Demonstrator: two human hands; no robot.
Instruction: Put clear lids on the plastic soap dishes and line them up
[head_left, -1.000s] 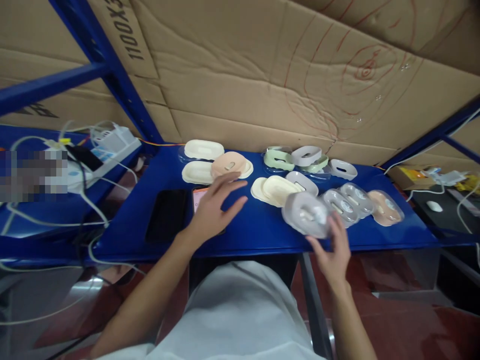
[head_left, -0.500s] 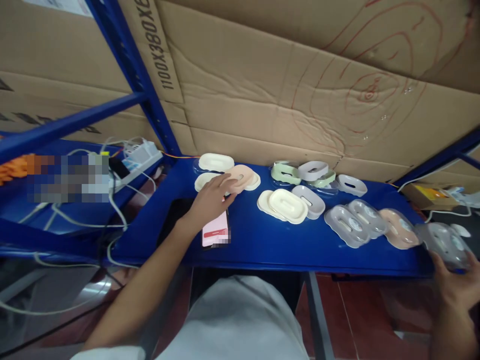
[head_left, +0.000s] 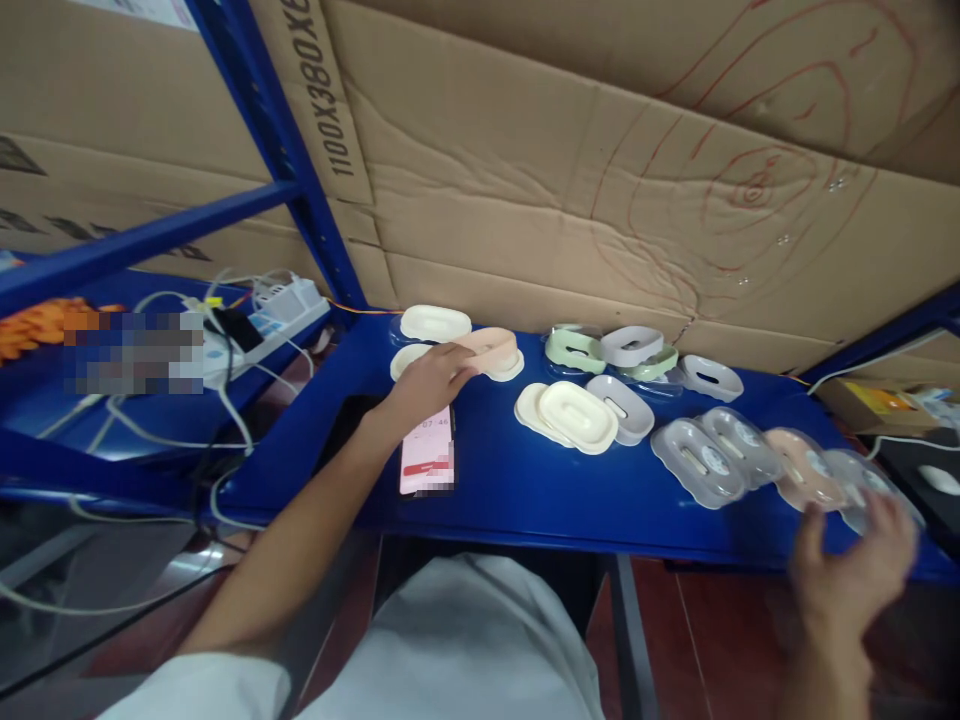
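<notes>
My left hand [head_left: 431, 383] grips the near-left edge of a peach soap dish [head_left: 491, 350], which rests over a cream piece [head_left: 506, 366]. Beside it lie a white tray [head_left: 435, 323] and another cream piece [head_left: 410, 362], partly covered by my fingers. Over the right end of the table my right hand [head_left: 855, 550] is slightly blurred, thumb and fingers apart, holding nothing. Just behind it sits a grey soap dish in a clear plastic shell [head_left: 851, 475], partly hidden by the fingers. To its left are a peach one in a shell [head_left: 804, 470] and two grey ones [head_left: 697, 462].
A phone [head_left: 427, 455] lies by my left wrist on the blue table [head_left: 540, 510]. Mid-table are cream trays [head_left: 577, 416], a lilac dish [head_left: 626, 410] and green dishes [head_left: 574, 350]. Blue posts [head_left: 262, 130] and cardboard [head_left: 525, 200] stand behind. Cables and a power strip [head_left: 289, 305] are left.
My right hand has let go of the packed grey dish, set down beside the packed peach one, and moved left. In my left hand the peach dish has tilted, showing its side.
</notes>
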